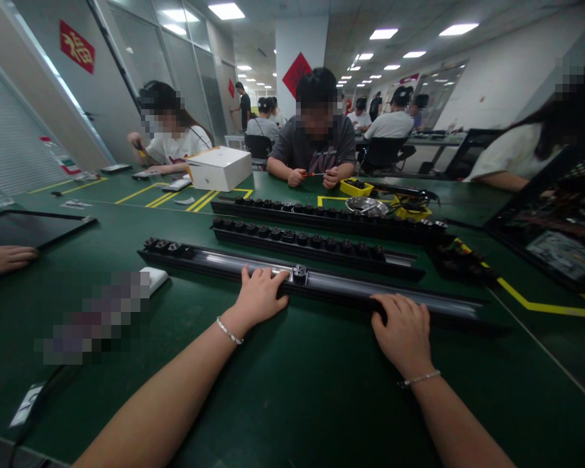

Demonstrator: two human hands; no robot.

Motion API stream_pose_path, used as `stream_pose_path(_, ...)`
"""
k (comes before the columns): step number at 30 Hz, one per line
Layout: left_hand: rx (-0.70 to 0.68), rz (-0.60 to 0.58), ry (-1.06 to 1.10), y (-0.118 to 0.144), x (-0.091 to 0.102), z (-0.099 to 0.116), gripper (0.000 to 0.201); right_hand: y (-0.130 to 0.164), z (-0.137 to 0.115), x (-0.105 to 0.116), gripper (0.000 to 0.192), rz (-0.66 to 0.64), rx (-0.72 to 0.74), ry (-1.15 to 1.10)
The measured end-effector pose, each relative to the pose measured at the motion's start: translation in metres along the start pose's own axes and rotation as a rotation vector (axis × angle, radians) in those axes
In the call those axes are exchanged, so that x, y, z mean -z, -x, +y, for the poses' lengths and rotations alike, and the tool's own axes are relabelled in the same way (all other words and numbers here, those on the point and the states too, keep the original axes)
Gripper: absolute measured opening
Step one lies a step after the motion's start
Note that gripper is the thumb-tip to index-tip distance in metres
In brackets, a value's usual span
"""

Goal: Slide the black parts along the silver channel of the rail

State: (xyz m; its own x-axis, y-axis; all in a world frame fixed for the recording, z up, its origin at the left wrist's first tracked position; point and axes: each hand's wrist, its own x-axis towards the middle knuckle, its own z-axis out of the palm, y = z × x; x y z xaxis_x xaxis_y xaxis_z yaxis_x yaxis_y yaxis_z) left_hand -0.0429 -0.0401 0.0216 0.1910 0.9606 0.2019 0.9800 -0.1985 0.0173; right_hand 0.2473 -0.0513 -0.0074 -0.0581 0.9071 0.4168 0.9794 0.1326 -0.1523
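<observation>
In front of me a long black metal channel rail (pixel 341 287) lies across the green table, slightly slanted. My left hand (pixel 263 296) grips its near edge, fingers over the top, thumb close to a single black socket module (pixel 299 274) sitting in the channel. Further right, my right hand (pixel 403 325) is curled over the same near edge. A few more black socket modules (pixel 162 245) sit at the rail's left end. Behind it lie a second rail (pixel 297 240) and a third rail (pixel 322 216), both lined with several socket modules.
A white box (pixel 219 168), yellow bins (pixel 355 188) and a metal bowl (pixel 366 207) stand toward the back. Across the table a person (pixel 316 130) holds a screwdriver. Another person's hand (pixel 7 260) rests at the left by a dark panel (pixel 29 227). A cable (pixel 34 403) lies front left.
</observation>
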Motion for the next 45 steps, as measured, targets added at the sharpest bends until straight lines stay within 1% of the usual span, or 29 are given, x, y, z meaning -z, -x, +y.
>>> stream_pose_path(6,-0.021,0.006,-0.015,0.001,0.000,-0.001,0.053,0.000,0.000,-0.001,0.030,0.016,-0.004,0.000)
stream_pose_path(12,-0.070,0.070,-0.007,0.003,-0.003,-0.002,0.048,0.000,-0.001,-0.001,0.029,0.033,0.007,0.005)
stream_pose_path(17,-0.130,0.110,0.065,0.002,-0.008,0.004,0.043,0.000,-0.001,0.001,0.030,0.019,0.007,0.007)
stream_pose_path(22,-0.149,0.128,0.081,0.001,-0.010,0.008,0.041,0.000,-0.001,0.001,0.030,0.013,0.005,0.008)
stream_pose_path(30,-0.152,0.144,0.100,0.001,-0.010,0.008,0.043,0.000,0.002,-0.002,0.030,0.032,0.023,0.015)
stream_pose_path(45,-0.163,0.117,0.103,0.002,-0.007,0.009,0.040,0.001,0.001,-0.002,0.030,0.033,0.017,0.011)
